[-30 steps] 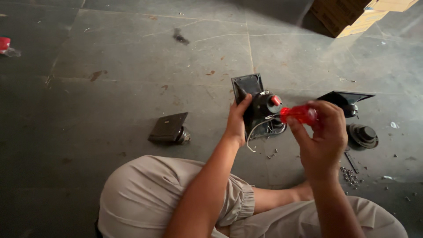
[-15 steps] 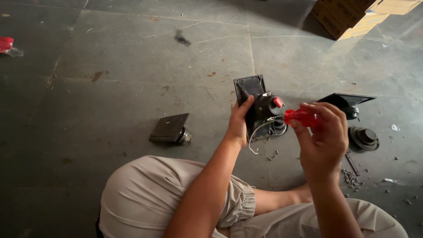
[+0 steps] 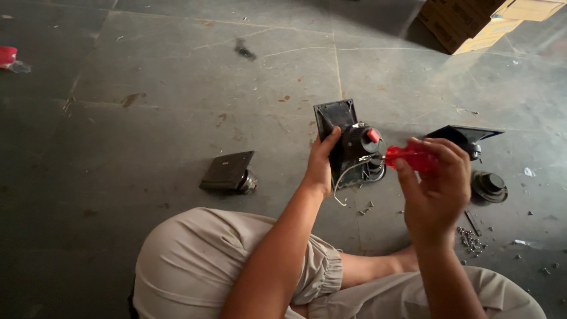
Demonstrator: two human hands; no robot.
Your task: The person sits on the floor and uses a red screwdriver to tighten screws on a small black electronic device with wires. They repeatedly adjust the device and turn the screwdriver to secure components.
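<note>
Fingers of the left hand (image 3: 322,165) clasped the edge of a black square speaker unit (image 3: 348,145) held up over the grey stone floor (image 3: 177,88), while the right hand (image 3: 434,189) closed around a translucent red screwdriver handle (image 3: 410,158), hiding most of it. The thin metal shaft was hard to make out against the unit's dark round body and loose pale wire. Another flat black unit (image 3: 227,171) lay on the floor to the left, and small screws (image 3: 469,239) were scattered near the right knee.

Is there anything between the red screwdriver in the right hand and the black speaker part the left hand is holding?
Nothing visible. The screwdriver in the right hand already points at the speaker part held by the left hand.
</note>
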